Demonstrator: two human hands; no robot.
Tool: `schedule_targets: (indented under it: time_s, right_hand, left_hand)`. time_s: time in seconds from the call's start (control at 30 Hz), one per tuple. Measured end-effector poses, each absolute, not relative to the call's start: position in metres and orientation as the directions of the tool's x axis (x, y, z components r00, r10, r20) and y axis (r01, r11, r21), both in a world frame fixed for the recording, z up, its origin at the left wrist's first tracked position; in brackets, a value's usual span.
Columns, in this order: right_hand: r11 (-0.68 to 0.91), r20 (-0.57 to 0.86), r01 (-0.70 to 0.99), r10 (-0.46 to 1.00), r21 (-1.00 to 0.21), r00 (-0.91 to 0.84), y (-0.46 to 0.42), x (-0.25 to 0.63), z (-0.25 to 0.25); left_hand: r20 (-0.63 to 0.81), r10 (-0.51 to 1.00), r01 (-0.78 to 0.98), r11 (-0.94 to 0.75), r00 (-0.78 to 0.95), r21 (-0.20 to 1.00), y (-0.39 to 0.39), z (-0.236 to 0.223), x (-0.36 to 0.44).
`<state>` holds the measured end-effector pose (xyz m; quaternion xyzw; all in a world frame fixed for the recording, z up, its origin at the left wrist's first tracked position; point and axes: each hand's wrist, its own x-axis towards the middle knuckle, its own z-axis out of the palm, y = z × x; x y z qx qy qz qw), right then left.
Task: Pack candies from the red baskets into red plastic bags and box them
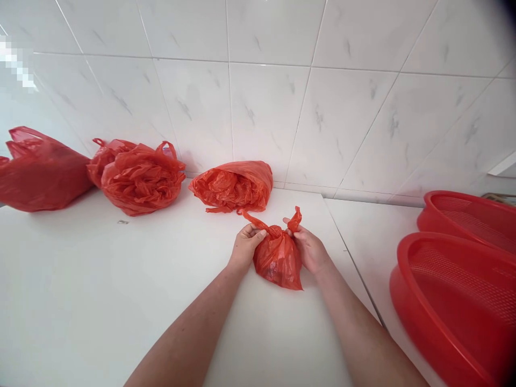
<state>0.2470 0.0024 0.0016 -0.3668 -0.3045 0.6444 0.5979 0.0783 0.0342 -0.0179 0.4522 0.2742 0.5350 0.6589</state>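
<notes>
A small red plastic bag [278, 260] sits on the white table, gathered and twisted or knotted at its neck, with something dark showing faintly through it. My left hand [246, 244] pinches the bag's left handle end beside the neck, thumb on top. On the other side my right hand [310, 247] grips the right handle end, which sticks up above the fingers. Its palm lies against the bag's right side. What is inside the bag cannot be made out.
Behind the hands lies a bag stuffed with crumpled red bags [234, 185]. Farther left along the tiled wall [266, 107] are a larger red bundle [141, 177] and a full red bag [44, 172]. Two red perforated baskets [407, 258] stand at right, past a seam in the white table [121, 290].
</notes>
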Motion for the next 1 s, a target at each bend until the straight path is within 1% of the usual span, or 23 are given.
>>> schedule_targets:
  time_s: [0.13, 0.27, 0.4, 0.5, 0.6, 0.7, 0.8, 0.9, 1.0]
  right_hand:
    - [-0.069, -0.082, -0.498, 0.997, -0.864, 0.004, 0.006, 0.246, -0.007]
    - [-0.046, -0.05, -0.514, 0.999, -0.856, -0.005, 0.007, 0.247, -0.012]
    - [-0.046, -0.036, -0.51, 0.999, -0.859, -0.029, 0.004, 0.246, -0.01]
    - [-0.058, -0.018, -0.403, 0.995, -0.913, -0.101, 0.001, 0.241, -0.008]
    - [-0.061, -0.022, -0.25, 0.987, -0.966, -0.156, -0.002, 0.234, -0.003]
    - [0.004, 0.031, -0.172, 0.988, -0.985, -0.154, -0.006, 0.227, 0.002]
    - [0.051, 0.073, -0.145, 0.986, -0.988, -0.153, -0.008, 0.225, 0.005]
    - [0.003, 0.028, -0.137, 0.984, -0.991, -0.178, -0.007, 0.228, 0.004]
    - [-0.02, 0.022, -0.196, 0.978, -0.98, -0.208, -0.005, 0.229, 0.0]
  left_hand:
    - [0.123, 0.94, -0.453, 0.038, 0.32, 0.891, 0.033, -0.018, 0.079]
    - [0.11, 0.942, -0.465, 0.053, 0.318, 0.884, 0.032, -0.019, 0.079]
    - [0.105, 0.921, -0.502, 0.107, 0.376, 0.858, 0.03, -0.019, 0.08]
    - [0.084, 0.907, -0.543, 0.17, 0.412, 0.822, 0.028, -0.018, 0.082]
    - [0.055, 0.919, -0.588, 0.202, 0.389, 0.783, 0.027, -0.016, 0.083]
    - [0.021, 0.936, -0.606, 0.21, 0.351, 0.768, 0.027, -0.012, 0.083]
    - [-0.005, 0.943, -0.61, 0.22, 0.334, 0.761, 0.028, -0.011, 0.083]
    - [-0.01, 0.948, -0.597, 0.209, 0.319, 0.775, 0.029, -0.013, 0.082]
    - [0.004, 0.95, -0.583, 0.188, 0.313, 0.791, 0.031, -0.017, 0.083]
